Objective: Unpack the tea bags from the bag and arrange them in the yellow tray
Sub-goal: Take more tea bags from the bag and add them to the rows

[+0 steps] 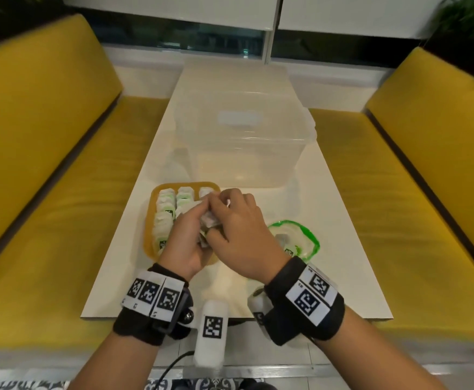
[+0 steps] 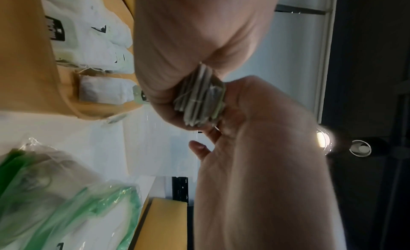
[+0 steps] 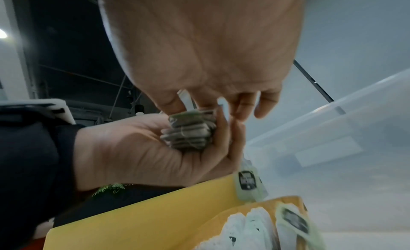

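Over the near right part of the yellow tray [image 1: 149, 220], my left hand [image 1: 199, 220] grips a small stack of tea bags [image 1: 206, 220] in its curled fingers. My right hand [image 1: 219, 209] lies over the stack from the right and pinches its top with fingertips and thumb. The left wrist view shows the stack [image 2: 199, 99] edge-on between both hands. In the right wrist view it [image 3: 188, 131] sits in the left palm. Rows of white tea bags [image 1: 164, 209] with green tags fill the tray's left and middle. The green-edged clear bag [image 1: 295, 240] lies open to the right with one tea bag inside.
A large clear plastic bin [image 1: 244, 142] stands just behind the tray on the white table [image 1: 328, 263]. Yellow benches [image 1: 61, 192] flank the table on both sides. One tag [image 3: 247, 183] hangs over the tray's rim [image 3: 155, 210].
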`<act>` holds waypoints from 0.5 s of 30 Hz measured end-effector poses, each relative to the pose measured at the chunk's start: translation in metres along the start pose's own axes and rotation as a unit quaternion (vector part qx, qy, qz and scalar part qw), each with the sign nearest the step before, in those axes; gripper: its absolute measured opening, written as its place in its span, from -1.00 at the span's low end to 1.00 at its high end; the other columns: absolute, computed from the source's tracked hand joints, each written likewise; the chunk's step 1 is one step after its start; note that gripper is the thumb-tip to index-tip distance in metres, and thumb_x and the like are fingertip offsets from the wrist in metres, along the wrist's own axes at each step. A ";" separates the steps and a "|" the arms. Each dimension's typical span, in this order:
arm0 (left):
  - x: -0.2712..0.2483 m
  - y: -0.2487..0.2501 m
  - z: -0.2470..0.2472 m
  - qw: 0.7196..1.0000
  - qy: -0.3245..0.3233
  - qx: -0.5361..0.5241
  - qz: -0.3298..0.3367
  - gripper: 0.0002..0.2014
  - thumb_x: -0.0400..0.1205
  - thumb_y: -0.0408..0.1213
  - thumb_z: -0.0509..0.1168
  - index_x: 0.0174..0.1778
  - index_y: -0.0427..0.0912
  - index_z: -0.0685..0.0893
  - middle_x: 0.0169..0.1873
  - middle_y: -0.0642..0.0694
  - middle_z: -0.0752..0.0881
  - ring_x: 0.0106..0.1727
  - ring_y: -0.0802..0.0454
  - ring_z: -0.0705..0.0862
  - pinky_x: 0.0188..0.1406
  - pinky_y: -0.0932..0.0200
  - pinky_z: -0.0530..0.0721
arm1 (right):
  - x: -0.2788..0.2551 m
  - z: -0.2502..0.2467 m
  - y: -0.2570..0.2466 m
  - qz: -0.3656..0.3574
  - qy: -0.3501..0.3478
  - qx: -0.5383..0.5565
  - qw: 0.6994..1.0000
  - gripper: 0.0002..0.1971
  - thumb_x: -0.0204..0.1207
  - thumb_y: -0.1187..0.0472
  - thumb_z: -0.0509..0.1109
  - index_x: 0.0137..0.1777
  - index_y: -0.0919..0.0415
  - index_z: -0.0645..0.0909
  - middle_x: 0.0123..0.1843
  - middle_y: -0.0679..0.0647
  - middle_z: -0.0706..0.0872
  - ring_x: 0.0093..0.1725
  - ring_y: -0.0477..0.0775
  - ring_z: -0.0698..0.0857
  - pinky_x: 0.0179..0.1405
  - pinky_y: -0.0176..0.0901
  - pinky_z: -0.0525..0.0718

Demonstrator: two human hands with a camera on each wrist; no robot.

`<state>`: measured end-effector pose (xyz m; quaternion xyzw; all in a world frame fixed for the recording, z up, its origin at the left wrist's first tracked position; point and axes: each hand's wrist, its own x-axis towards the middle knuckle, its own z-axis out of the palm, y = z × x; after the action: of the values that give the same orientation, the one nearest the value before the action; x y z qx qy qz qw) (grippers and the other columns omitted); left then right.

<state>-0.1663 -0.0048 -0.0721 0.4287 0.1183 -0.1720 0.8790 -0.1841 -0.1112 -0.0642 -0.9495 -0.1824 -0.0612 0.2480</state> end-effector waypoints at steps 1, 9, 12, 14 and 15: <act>0.002 0.002 -0.003 1.000 0.020 -0.003 0.007 -0.77 0.73 -0.16 0.23 0.13 -0.11 0.76 0.01 -0.13 0.77 0.11 -0.05 0.74 0.22 0.00 0.61 | -0.002 0.002 -0.001 0.003 0.023 0.051 0.998 -0.34 0.42 -0.02 0.04 0.52 0.20 0.43 0.27 0.12 0.43 0.18 0.12 0.36 0.17 -0.02 0.44; 0.010 0.017 -0.022 0.997 0.062 -0.051 0.013 -0.80 0.71 -0.23 0.23 0.18 -0.03 0.70 -0.05 -0.03 0.79 -0.16 0.07 0.76 -0.42 0.27 0.68 | -0.014 0.031 0.005 -0.051 0.155 0.175 0.971 -0.68 0.53 0.31 0.45 0.28 0.14 0.69 0.08 0.05 0.54 0.02 -0.19 0.50 -0.02 -0.54 0.41; 0.010 0.013 -0.027 0.997 0.055 -0.047 0.017 -0.74 0.72 -0.23 0.23 0.29 0.01 0.67 0.03 -0.08 0.80 -0.05 -0.01 0.78 -0.31 0.20 0.72 | -0.005 0.039 0.004 -0.032 0.193 0.189 0.962 -0.74 0.47 0.38 0.49 0.15 0.19 0.75 -0.04 0.05 0.56 -0.11 -0.18 0.52 -0.12 -0.54 0.43; 0.010 0.012 -0.032 0.997 0.057 -0.028 0.030 -0.74 0.73 -0.24 0.21 0.30 0.02 0.67 0.02 -0.07 0.79 -0.10 0.01 0.79 -0.28 0.18 0.72 | -0.001 0.041 0.000 -0.033 0.176 0.187 0.966 -0.77 0.45 0.35 0.51 0.10 0.19 0.76 -0.09 0.02 0.55 -0.14 -0.15 0.54 -0.17 -0.43 0.48; 0.010 0.013 -0.034 0.997 0.059 -0.013 0.040 -0.74 0.73 -0.24 0.21 0.30 0.02 0.67 0.00 -0.06 0.79 -0.15 0.03 0.79 -0.32 0.20 0.70 | 0.000 0.040 -0.001 -0.035 0.158 0.191 0.968 -0.78 0.45 0.33 0.52 0.09 0.18 0.76 -0.10 0.00 0.54 -0.14 -0.18 0.54 -0.17 -0.42 0.47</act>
<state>-0.1545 0.0277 -0.0868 0.4306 0.1547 -0.1097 0.8824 -0.1830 -0.0904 -0.0986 -0.8560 -0.1823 -0.1833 0.4477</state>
